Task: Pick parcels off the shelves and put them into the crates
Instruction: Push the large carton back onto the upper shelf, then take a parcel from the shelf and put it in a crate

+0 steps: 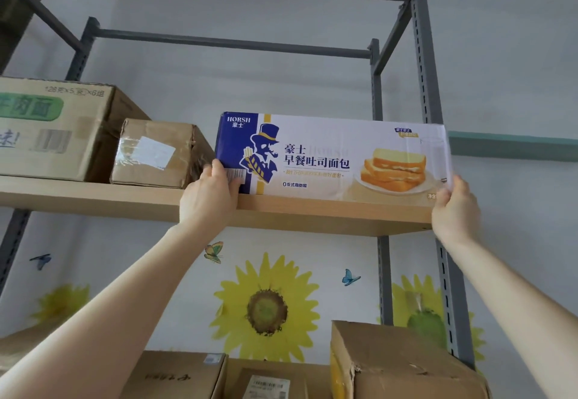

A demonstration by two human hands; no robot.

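Note:
A long white and blue bread box (331, 158) printed with toast slices stands on the upper wooden shelf (125, 204), at its right end. My left hand (209, 195) grips the box's lower left corner, thumb on the front face. At the lower right corner, my right hand (455, 208) holds the other end. Both arms reach up from below. No crate is in view.
Left of the bread box sit a small taped brown parcel (156, 154) and a large carton with green print (53, 129). Several cardboard boxes (403, 364) stand on the lower shelf. Grey metal uprights (428, 64) frame the rack. A sunflower-patterned wall lies behind.

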